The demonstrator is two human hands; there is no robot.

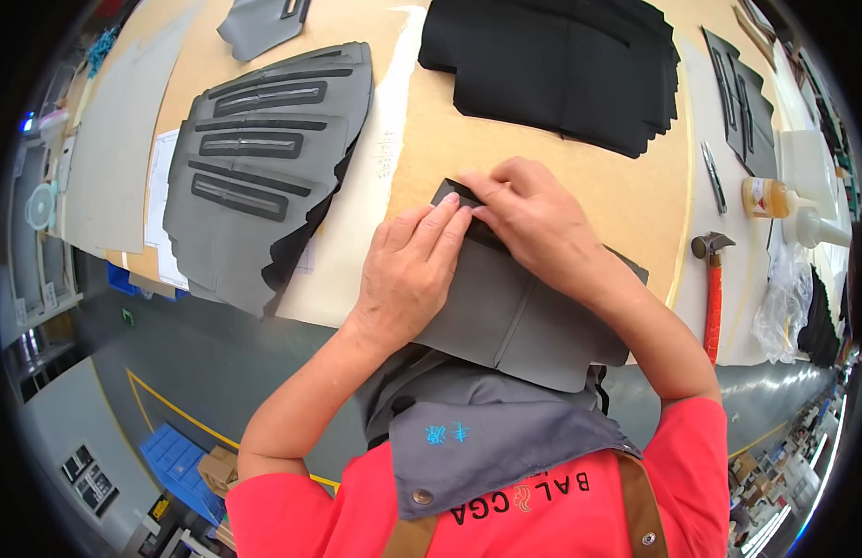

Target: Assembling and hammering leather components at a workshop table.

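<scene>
A grey sheet-material panel (533, 321), perhaps leather, lies in front of me, its near edge overhanging the table. Near its far left corner runs a darker black strip (484, 232). My left hand (407, 270) rests there with fingers stretched flat, fingertips pressing by the strip. My right hand (533, 219) is closed in a pinch at the same corner, thumb and fingers on the panel's edge. The fingertips of both hands nearly meet. What lies under the right hand's fingers is partly hidden.
To the left lies a stack of grey panels (254, 167) with slotted black frames. A black stack (552, 74) sits at the back. On the right are a red-handled hammer (713, 298), a metal pen-like tool (714, 177), an amber glue bottle (770, 198) and a plastic bag (782, 307).
</scene>
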